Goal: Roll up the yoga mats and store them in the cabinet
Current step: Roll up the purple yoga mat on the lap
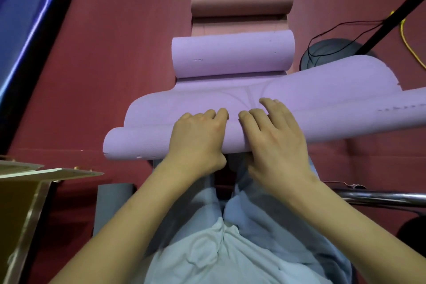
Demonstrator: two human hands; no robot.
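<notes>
A purple yoga mat (322,104) lies across the dark red floor in front of me. Its near end is rolled into a tube (138,145), and its far end curls into a second roll (232,55). My left hand (198,138) grips the near tube at its middle, fingers curled over the top. My right hand (274,136) holds the same tube right beside it, fingers spread and bent over the roll. The mat's right side bulges up and sticks out to the right. Behind it lies a pink-brown mat (242,23), its far end curled.
A wooden cabinet panel (34,175) stands at the lower left. A black stand with a round base (329,50), dark wires and a yellow cable (408,39) sit at the right. A metal rail (380,197) crosses at the lower right. A grey block (113,205) is by my legs.
</notes>
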